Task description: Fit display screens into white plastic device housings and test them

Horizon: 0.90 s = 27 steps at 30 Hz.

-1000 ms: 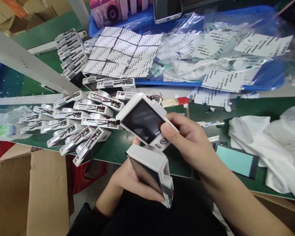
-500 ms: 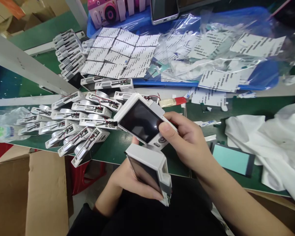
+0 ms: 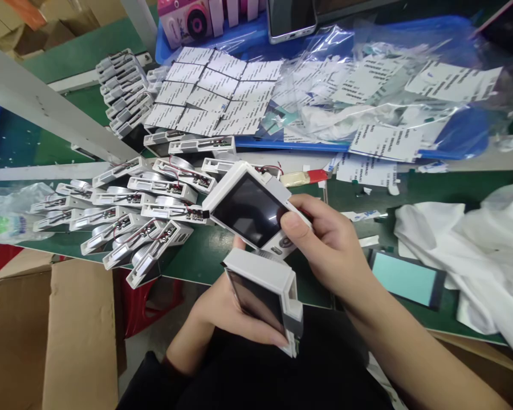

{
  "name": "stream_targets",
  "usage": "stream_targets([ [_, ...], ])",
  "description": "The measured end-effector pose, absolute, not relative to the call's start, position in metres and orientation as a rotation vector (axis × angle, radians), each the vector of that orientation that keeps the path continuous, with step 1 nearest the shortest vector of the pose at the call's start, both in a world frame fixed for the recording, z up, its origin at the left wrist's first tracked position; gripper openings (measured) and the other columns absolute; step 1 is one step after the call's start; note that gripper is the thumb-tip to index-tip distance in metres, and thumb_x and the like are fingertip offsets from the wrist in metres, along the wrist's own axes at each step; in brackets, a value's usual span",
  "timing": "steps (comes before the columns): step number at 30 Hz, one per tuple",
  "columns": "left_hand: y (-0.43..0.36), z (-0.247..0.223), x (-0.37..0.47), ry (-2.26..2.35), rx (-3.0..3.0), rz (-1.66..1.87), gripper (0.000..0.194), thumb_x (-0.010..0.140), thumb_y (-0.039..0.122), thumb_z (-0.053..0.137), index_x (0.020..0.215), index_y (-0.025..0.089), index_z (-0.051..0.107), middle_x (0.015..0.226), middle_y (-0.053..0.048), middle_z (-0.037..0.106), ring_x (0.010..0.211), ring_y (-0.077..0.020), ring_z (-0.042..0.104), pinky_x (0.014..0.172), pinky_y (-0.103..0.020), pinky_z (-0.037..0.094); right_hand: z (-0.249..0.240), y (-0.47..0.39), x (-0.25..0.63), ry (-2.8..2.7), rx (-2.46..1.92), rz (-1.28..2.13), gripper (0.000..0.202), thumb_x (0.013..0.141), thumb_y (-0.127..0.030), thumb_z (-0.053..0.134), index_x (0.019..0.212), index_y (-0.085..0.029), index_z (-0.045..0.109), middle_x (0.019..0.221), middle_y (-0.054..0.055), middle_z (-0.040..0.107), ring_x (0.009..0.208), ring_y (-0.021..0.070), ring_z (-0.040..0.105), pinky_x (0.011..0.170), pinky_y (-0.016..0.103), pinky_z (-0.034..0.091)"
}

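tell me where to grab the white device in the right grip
The white device is probably best taken at its end with the buttons, from the right: that end slants rightward, and holding it leaves the dark screen mostly uncovered. Put the thumb on the screen side, as the right grip does.

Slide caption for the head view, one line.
Right hand grips a white gadget, left hand a second gadget, near similar gadgets on a green table.

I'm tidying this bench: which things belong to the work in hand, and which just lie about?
Belonging, it seems: white unit in the right hand; second unit in the left hand; similar units nearby.

Probably lying about: phone-like slab; white cloth; cardboard box.
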<state>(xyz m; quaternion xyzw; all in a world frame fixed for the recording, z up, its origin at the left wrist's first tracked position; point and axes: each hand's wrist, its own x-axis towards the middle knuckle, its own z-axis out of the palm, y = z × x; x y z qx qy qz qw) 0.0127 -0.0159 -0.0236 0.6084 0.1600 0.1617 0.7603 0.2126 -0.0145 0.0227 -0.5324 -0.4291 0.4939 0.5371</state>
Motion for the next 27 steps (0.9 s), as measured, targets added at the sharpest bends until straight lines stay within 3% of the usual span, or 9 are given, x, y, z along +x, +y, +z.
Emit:
stream_targets([
  [9, -0.0129, -0.0231, 0.0146, 0.296, 1.394, 0.462, 0.041, 0.073, 0.055, 0.092, 0.074, 0.016, 0.081, 0.070, -0.007, 0.080, 0.091, -0.0271, 0.079, 0.120, -0.041, 0.047, 0.0232, -0.0148, 0.2115, -1.021, -1.264, 1.178, 0.035, 0.097, -0.059, 0.069, 0.103, -0.025, 0.073, 0.084, -0.002, 0.071, 0.071, 0.0121, 0.059, 0.062, 0.026, 0.043],
  [19, -0.0124, -0.0264, 0.0168, 0.398, 1.372, 0.356, 0.053, 0.059, 0.069, 0.093, 0.066, 0.020, 0.077, 0.066, -0.006, 0.075, 0.101, -0.0319, 0.077, 0.118, -0.045, 0.050, 0.0239, -0.0142, 0.2116, -1.031, -1.282, 1.170, 0.037, 0.096, -0.060, 0.069, 0.104, -0.024, 0.072, 0.085, -0.001, 0.071, 0.071, 0.0139, 0.059, 0.063, 0.028, 0.044],
  [27, -0.0108, -0.0231, 0.0170, 0.362, 1.443, 0.336, 0.048, 0.071, 0.065, 0.089, 0.065, 0.019, 0.077, 0.068, -0.007, 0.078, 0.093, -0.0291, 0.079, 0.115, -0.041, 0.052, 0.0239, -0.0140, 0.2117, -1.038, -1.300, 1.155, 0.042, 0.095, -0.064, 0.068, 0.105, -0.023, 0.072, 0.086, 0.000, 0.071, 0.072, 0.0151, 0.060, 0.064, 0.029, 0.045],
])
